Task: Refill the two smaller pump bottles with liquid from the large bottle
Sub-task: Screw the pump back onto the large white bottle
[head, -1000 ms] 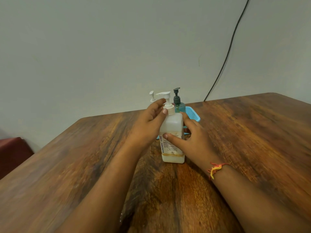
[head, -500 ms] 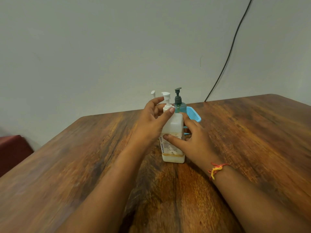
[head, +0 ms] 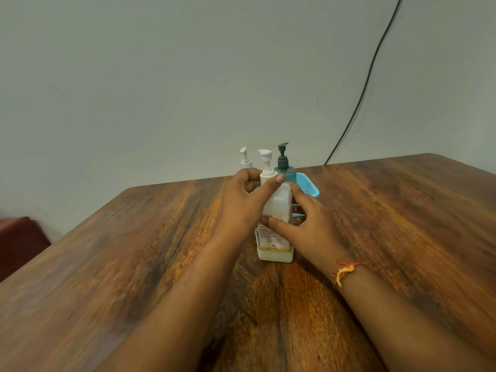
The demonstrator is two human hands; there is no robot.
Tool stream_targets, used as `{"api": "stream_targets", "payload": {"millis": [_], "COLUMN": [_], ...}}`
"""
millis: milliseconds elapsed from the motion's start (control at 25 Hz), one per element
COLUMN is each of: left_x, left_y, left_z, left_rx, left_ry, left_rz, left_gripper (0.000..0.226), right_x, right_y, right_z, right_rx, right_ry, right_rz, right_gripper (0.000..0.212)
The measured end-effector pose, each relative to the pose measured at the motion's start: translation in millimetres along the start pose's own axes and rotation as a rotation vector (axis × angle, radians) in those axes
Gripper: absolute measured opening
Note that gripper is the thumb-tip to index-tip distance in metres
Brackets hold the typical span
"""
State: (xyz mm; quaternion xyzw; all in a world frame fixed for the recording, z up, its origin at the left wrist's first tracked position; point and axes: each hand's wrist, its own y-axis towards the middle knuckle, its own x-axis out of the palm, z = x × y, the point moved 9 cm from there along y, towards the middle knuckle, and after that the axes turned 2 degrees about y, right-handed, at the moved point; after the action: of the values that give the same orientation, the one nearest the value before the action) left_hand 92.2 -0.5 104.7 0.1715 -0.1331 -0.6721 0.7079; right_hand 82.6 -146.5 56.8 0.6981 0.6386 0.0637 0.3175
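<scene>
Our left hand (head: 245, 201) pinched the pump collar (head: 268, 176) of the large bottle (head: 280, 204); right hand (head: 308, 228) gripped its body, upright on the counter (head: 161, 251). Opening step, we judged. Next: unscrew, lift pump out. Small bottles (head: 285, 170) stood just beyond.

The wooden table (head: 134, 264) bears a large bottle (head: 275, 251), a white-pump bottle (head: 246, 164), a teal bottle (head: 286, 174), a basket (head: 308, 185).

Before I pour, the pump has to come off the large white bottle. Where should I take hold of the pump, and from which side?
Take the round white collar under the pump stem, from above on the left: it stands upright and exposed, and probably unscrews. The left grip pinches there; the right grip steadies the large white bottle by its flat-sided body.
</scene>
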Motion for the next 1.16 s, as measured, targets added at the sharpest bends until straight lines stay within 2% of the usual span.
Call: {"api": "stream_targets", "payload": {"millis": [120, 400, 600, 720, 840, 960, 1160], "left_x": [1.6, 5.2, 10.1, 12.8, 5.6, 7.3, 63.2], "left_y": [-0.4, 1.5, -5.1, -10.2, -9.8, -10.8, -2.9], "left_z": [-0.1, 1.8, -1.0, -6.1, -7.9, -9.6, -9.9], "left_rx": [-0.022, 0.004, 0.027, 0.05, 0.093, 0.1, 0.078], "left_ry": [-0.014, -0.002, 0.037, 0.02, 0.123, 0.164, 0.263], "left_rz": [-0.036, -0.116, -0.119, -0.088, -0.013, 0.031, -0.082], "left_gripper": [0.037, 0.027, 0.024, 0.038, 0.049, 0.033, 0.007], "right_x": [0.4, -0.9, 0.7, 0.4, -4.5, -22.7, -76.1], "right_y": [1.7, 5.3, 4.4, 3.9, 1.9, 3.5, 17.9], "right_z": [1.2, 5.3, 8.9, 11.0, 10.6, 11.1, 24.0], "right_rx": [0.005, 0.021, 0.075, 0.09, 0.112, 0.151, 0.229], "right_ry": [0.045, 0.11, 0.197, 0.253, 0.288, 0.316, 0.346], "right_rz": [-0.022, -0.061, -0.106, -0.068, 0.001, 0.103, 0.233], "right_gripper": [0.09, 0.08, 0.083, 0.087, 0.071, 0.066, 0.072]}}
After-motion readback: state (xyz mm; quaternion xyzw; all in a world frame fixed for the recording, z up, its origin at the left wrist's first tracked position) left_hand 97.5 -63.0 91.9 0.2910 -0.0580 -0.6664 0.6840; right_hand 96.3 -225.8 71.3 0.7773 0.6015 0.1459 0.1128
